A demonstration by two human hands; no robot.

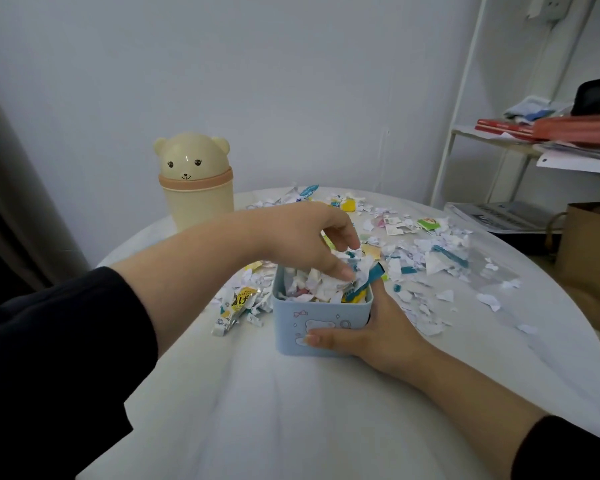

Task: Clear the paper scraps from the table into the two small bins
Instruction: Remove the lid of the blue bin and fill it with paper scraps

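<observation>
The blue bin (291,327) is gripped by the right hand (378,327) for steadiness; scraps (357,268) are clutched over it by the left hand (302,237).

A room in a home, as I see it through the head camera from my remote desk. Behind the round white table (291,410) is a plain pale wall (291,81). On the table's far left stands a cream plastic bear-shaped lidded bin (196,181), and at its middle a small pale-blue square plastic bin (286,318) printed with a cartoon bear, among torn paper scraps (430,251). Right of the table, a white metal shelf rack (482,136) carries red books (506,128) and loose white papers (575,161), with a brown paper carrier bag (589,258) below. A grey curtain (14,202) hangs to the table's left.
</observation>
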